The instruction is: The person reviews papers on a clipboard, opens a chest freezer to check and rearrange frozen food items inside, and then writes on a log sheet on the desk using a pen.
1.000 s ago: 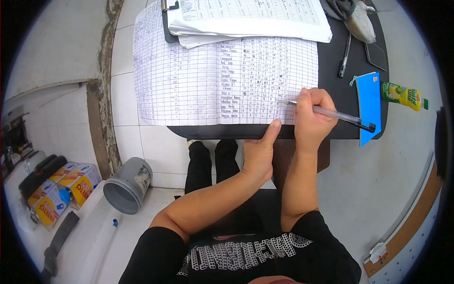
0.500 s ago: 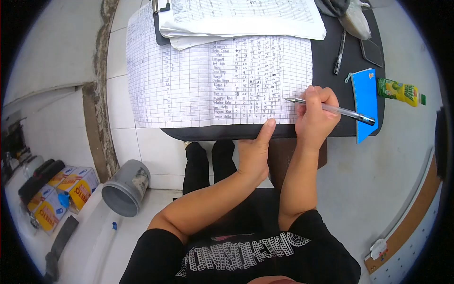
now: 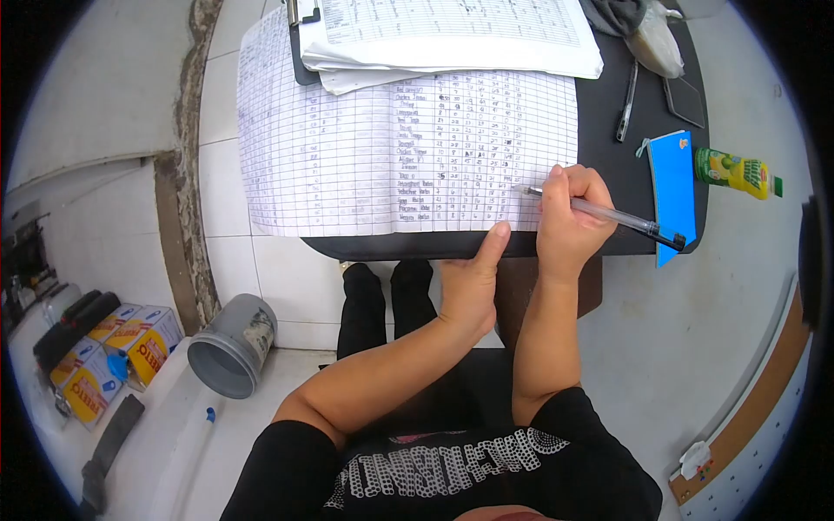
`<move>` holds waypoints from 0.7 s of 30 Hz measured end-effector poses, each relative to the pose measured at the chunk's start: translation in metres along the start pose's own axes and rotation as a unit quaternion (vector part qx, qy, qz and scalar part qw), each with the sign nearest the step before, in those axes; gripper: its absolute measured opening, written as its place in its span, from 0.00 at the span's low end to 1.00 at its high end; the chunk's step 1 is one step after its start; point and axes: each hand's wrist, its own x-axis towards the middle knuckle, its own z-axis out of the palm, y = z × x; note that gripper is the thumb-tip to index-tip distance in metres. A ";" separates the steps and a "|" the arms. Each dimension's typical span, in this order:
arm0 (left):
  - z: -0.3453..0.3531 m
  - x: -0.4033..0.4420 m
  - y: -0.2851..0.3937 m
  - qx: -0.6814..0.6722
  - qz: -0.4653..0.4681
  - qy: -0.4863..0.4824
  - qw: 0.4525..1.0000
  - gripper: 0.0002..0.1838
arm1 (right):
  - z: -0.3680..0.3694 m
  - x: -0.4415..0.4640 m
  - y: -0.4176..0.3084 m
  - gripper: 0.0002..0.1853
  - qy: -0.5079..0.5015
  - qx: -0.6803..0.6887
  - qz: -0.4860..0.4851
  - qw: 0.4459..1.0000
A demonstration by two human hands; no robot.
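Note:
My right hand [image 3: 575, 217] is closed around a clear pen [image 3: 621, 217] with a black end, its tip touching or just above the open gridded notebook [image 3: 330, 165]. Handwritten names and number columns fill part of the right page. My left hand [image 3: 473, 282] is at the table's front edge, thumb up against the notebook's lower edge; its other fingers are bent beneath and mostly hidden. Across the top of the notebook lies a clipboard with papers [image 3: 452, 39].
On the black table [image 3: 608, 130] are another pen [image 3: 625, 108], a phone [image 3: 685, 100], a blue booklet [image 3: 673, 178] and a plastic bag [image 3: 656, 43]. A green-yellow bottle [image 3: 734, 172] lies past its right edge. A grey bucket [image 3: 233, 346] and boxes [image 3: 148, 339] are at left.
The view has shifted slightly. The pen tip has moved a little left and down on the page since half a second ago. My left hand keeps its place at the notebook's edge.

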 end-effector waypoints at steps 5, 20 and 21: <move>0.002 -0.002 0.002 0.002 0.001 -0.003 1.000 0.30 | 0.002 0.000 -0.002 0.14 -0.008 -0.014 -0.009 1.000; 0.001 -0.002 0.003 0.009 -0.014 -0.006 1.000 0.31 | 0.005 0.000 -0.005 0.14 -0.012 -0.042 -0.035 0.998; 0.001 -0.002 0.003 0.009 -0.015 -0.007 1.000 0.31 | 0.005 0.000 -0.005 0.14 -0.011 -0.049 -0.034 0.998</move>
